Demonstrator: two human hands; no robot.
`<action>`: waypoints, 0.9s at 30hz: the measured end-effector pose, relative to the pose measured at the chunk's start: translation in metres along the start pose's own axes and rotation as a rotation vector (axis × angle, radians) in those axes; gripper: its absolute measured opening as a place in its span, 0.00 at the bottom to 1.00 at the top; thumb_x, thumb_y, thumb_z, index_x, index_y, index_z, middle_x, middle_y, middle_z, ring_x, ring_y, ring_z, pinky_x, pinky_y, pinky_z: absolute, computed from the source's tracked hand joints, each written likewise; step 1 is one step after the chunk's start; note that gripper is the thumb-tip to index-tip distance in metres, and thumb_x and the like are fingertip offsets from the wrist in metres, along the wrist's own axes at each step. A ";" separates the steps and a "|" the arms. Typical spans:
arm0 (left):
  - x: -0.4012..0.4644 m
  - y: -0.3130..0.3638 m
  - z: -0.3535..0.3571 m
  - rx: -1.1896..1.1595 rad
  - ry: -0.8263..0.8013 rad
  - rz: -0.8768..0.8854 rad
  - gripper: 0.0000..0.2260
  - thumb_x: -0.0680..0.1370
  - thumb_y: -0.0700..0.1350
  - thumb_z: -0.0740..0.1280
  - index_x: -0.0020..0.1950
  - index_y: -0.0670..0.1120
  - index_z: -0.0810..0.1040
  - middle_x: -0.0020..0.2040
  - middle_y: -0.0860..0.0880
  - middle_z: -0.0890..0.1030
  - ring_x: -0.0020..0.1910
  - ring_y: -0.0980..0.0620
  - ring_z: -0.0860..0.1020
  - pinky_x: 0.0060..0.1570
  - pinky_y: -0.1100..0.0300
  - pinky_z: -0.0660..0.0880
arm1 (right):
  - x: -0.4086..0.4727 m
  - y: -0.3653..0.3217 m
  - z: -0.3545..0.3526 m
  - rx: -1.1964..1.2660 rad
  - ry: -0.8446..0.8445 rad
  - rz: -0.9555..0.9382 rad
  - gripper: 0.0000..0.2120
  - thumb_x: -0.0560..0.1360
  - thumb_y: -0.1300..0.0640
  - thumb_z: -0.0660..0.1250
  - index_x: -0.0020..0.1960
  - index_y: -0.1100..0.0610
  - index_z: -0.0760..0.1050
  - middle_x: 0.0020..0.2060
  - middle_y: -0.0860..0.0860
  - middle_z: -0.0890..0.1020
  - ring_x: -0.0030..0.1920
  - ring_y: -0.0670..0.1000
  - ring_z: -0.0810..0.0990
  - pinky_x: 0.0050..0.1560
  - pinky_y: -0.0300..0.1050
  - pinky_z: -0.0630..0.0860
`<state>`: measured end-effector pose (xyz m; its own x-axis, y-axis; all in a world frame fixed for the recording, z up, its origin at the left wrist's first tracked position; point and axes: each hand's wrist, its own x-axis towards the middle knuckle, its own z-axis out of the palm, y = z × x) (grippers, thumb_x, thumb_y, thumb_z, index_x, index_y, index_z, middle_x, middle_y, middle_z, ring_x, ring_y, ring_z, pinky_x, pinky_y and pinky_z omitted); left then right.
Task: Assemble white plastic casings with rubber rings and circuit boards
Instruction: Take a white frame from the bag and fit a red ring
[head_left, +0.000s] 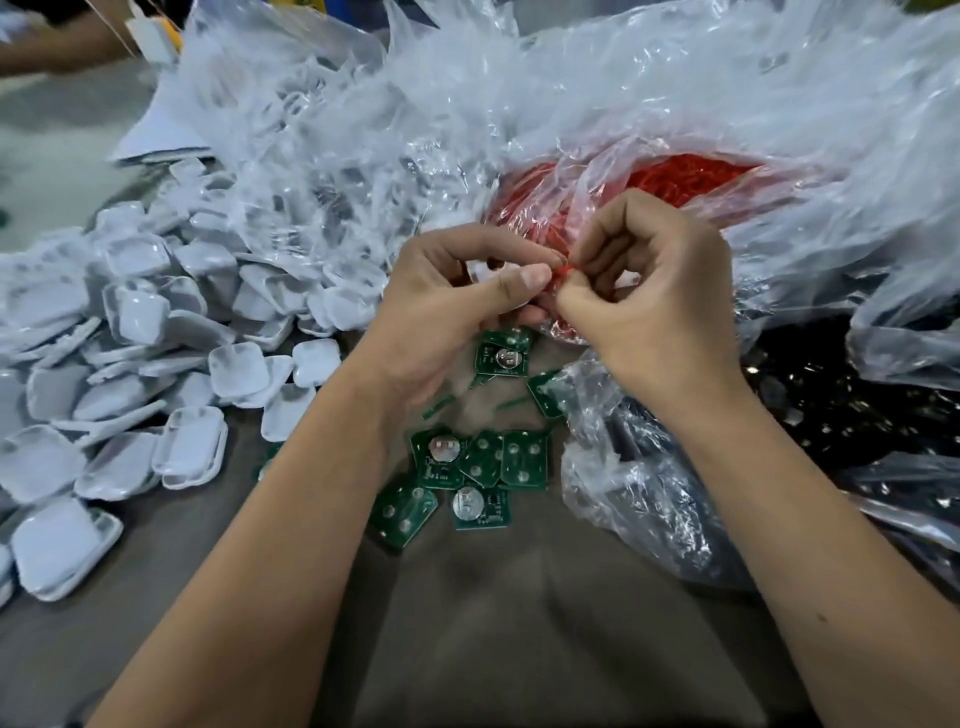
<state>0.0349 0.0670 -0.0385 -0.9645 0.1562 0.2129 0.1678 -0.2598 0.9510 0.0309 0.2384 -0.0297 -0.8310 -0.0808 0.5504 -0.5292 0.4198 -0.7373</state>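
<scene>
Red rubber ring (563, 271), thin and tiny, sits in the middle of the frame, pinched between both hands. It looks very light, soft and stretchy, so it may bend, twist or slip away. I think it is best held at its edge with just the fingertips, pulled gently so it does not snap.

The left hand (457, 301) curls around a white casing (485, 270), mostly hidden, with the thumb pressed flat near the ring. The casing looks hard and smooth and light; hold it by its sides. The right hand (654, 291) has its fingers curled in tight, pinching the ring against the casing. Both forearms reach up from the bottom of the frame, wrists raised above the desk (467, 623).

More rings fill the red bag (675, 176) just behind the hands. Green circuit boards (467, 467) lie below the hands; they look stiff and thin, so hold them by the edges. Loose casings (130, 364) pile up on the left
</scene>
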 end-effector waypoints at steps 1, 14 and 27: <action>0.000 0.000 0.000 0.004 0.001 0.004 0.09 0.72 0.38 0.74 0.51 0.36 0.83 0.44 0.39 0.85 0.40 0.48 0.83 0.41 0.62 0.80 | 0.000 0.000 0.000 -0.003 0.008 -0.011 0.05 0.71 0.66 0.74 0.42 0.60 0.78 0.34 0.50 0.81 0.33 0.51 0.79 0.31 0.43 0.77; 0.002 0.001 0.004 0.020 0.110 -0.021 0.03 0.80 0.36 0.68 0.49 0.37 0.81 0.43 0.41 0.83 0.40 0.48 0.82 0.44 0.57 0.82 | -0.001 0.007 0.001 0.132 0.046 -0.021 0.04 0.76 0.61 0.75 0.50 0.57 0.82 0.39 0.46 0.84 0.35 0.48 0.83 0.34 0.44 0.80; 0.002 0.003 0.013 -0.359 0.159 -0.265 0.10 0.73 0.41 0.73 0.54 0.42 0.82 0.38 0.45 0.84 0.32 0.54 0.81 0.29 0.69 0.76 | 0.003 0.009 -0.002 0.487 -0.063 0.175 0.05 0.81 0.60 0.71 0.53 0.59 0.86 0.38 0.58 0.87 0.31 0.61 0.81 0.28 0.44 0.77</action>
<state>0.0366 0.0790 -0.0323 -0.9885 0.1209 -0.0906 -0.1425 -0.5479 0.8243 0.0235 0.2433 -0.0339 -0.9151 -0.1078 0.3886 -0.3870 -0.0366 -0.9214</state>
